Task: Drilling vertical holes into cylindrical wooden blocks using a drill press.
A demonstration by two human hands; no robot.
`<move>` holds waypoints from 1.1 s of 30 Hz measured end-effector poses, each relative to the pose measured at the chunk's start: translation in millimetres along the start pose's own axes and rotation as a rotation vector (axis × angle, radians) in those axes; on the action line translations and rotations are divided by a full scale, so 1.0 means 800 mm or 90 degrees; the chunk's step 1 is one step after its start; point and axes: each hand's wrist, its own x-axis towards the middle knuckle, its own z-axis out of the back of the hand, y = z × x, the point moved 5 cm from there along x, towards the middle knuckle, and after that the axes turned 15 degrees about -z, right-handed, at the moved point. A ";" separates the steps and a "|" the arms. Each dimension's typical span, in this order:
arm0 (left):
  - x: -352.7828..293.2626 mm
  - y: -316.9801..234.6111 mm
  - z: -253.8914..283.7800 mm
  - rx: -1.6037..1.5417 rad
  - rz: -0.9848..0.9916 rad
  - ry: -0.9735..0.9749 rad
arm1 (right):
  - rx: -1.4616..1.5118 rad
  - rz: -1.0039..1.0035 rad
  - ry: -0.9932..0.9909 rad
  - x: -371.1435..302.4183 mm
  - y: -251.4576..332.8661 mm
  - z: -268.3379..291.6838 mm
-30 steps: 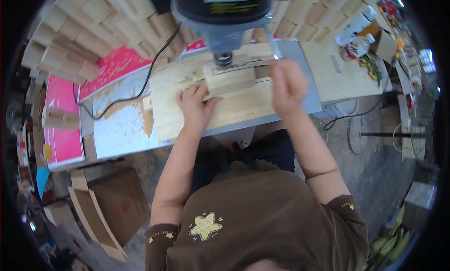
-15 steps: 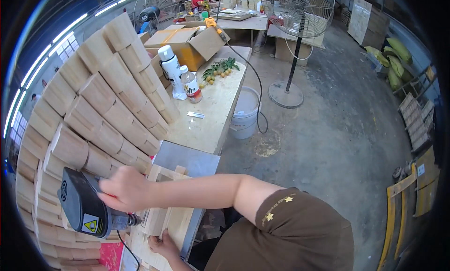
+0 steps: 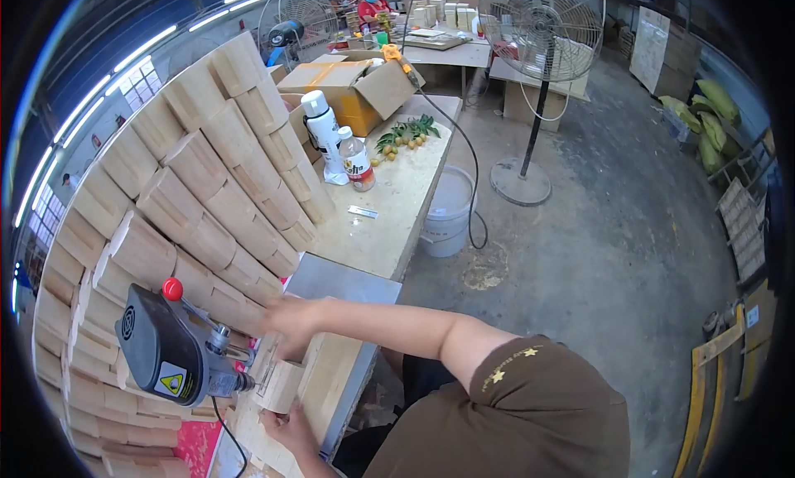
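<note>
A pale wooden block (image 3: 280, 387) lies on the wooden work surface under the drill press (image 3: 161, 345), beside its chuck. My left hand (image 3: 290, 430) grips the block's near end, thumb against its side. My right hand (image 3: 290, 322) is over the block's far end; motion smears its fingers, so I cannot make out its grip. The red knob (image 3: 172, 289) of the drill press lever stands up, with no hand on it. The drill tip is close beside the block's left edge; whether they touch is unclear.
Stacked wooden blocks (image 3: 199, 188) form a tall wall on the left. A thermos (image 3: 325, 139), a plastic bottle (image 3: 356, 162), leafy fruit (image 3: 406, 137) and a cardboard box (image 3: 339, 85) stand on the bench beyond. A white bucket (image 3: 447, 213) and a pedestal fan (image 3: 530, 147) are on the floor.
My right hand has let go of the drill press lever's red knob and moved right, to the block's far end. The lever has risen. My left hand stays at the block's near end.
</note>
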 end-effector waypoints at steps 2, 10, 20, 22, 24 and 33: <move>0.001 -0.002 0.004 0.056 -0.038 0.048 | -0.005 -0.026 -0.028 -0.039 -0.007 -0.023; -0.049 0.006 0.133 0.120 -0.126 0.077 | -0.050 -0.006 -0.126 -0.079 -0.004 -0.037; -0.078 -0.035 0.160 -0.239 0.379 -0.171 | 0.017 -0.017 -0.076 -0.101 0.002 -0.028; -0.076 -0.027 0.140 -0.222 0.396 -0.210 | 0.013 -0.002 -0.102 -0.098 0.016 -0.011; -0.080 -0.011 0.136 -0.197 0.424 -0.216 | 0.024 0.012 -0.069 -0.092 0.018 -0.015; -0.051 -0.020 0.055 -0.390 0.399 -0.088 | 0.010 0.018 -0.077 -0.090 0.034 -0.026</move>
